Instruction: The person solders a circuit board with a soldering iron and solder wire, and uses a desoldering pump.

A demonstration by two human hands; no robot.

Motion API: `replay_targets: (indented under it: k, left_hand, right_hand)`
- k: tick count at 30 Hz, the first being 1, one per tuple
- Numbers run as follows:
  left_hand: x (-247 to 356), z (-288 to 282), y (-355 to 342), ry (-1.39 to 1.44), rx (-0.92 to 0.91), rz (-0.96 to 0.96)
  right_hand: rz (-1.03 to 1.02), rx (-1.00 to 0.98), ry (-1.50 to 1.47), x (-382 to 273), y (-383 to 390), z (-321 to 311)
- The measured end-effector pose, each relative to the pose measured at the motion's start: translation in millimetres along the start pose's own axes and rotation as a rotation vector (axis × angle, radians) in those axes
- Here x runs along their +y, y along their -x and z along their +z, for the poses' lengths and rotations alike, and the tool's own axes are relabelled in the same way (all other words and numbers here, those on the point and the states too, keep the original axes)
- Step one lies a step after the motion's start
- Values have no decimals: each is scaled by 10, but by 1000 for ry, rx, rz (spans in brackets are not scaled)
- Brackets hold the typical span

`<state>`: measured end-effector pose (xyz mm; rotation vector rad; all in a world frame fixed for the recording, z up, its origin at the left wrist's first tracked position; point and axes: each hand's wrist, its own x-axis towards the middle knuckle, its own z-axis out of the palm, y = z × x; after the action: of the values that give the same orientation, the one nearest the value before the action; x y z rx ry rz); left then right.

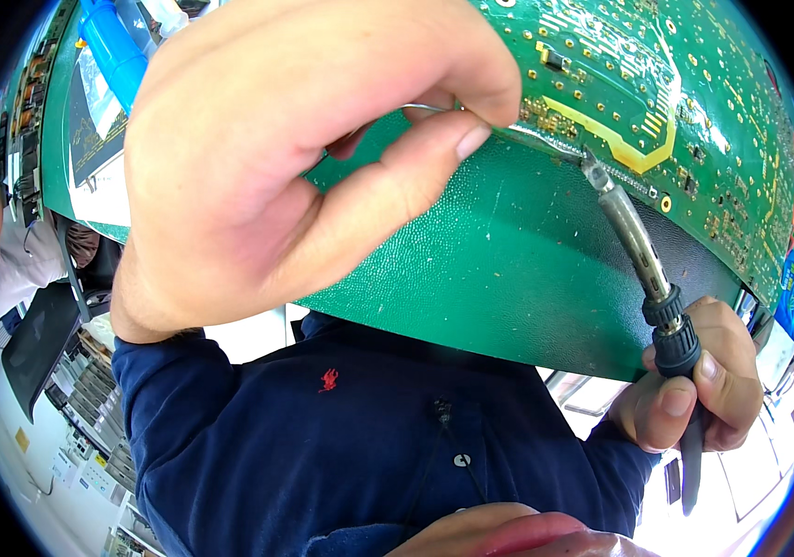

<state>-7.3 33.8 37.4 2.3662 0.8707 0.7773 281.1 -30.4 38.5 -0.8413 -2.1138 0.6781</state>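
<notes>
the left hand (258,158) is pinching a thin wire (422,107), with its thumb and first finger pressing together. its other fingers are curling in and are mostly hiding behind the hand. the right hand (699,395) is wrapping its fingers around the handle of a soldering iron (637,234). the iron is leaning up to the near edge of a green board (731,111), just beside the pinching fingers. i cannot tell if its tip is touching the wire. the board is lying over a green mat (416,269), and the rim of the view is cutting it off. tiny white marks are showing on the board, too small to read. a red mark (329,380) is sitting on the dark blue shirt (276,427). at the far left, another person (21,265) is showing only in part.
</notes>
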Motion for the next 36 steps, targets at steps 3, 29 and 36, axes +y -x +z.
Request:
replay_targets:
  k: [3, 29, 36]
  left_hand:
    - [0, 19, -3, 4, 11, -4]
    - [76, 101, -37, -36, 85, 16]
    - [65, 51, -64, -40, 2, 18]
  right_hand:
    - [6, 0, 1, -4, 4, -5]
    - [21, 13, -24, -20, 34, -61]
    - [33, -4, -16, -21, 39, -78]
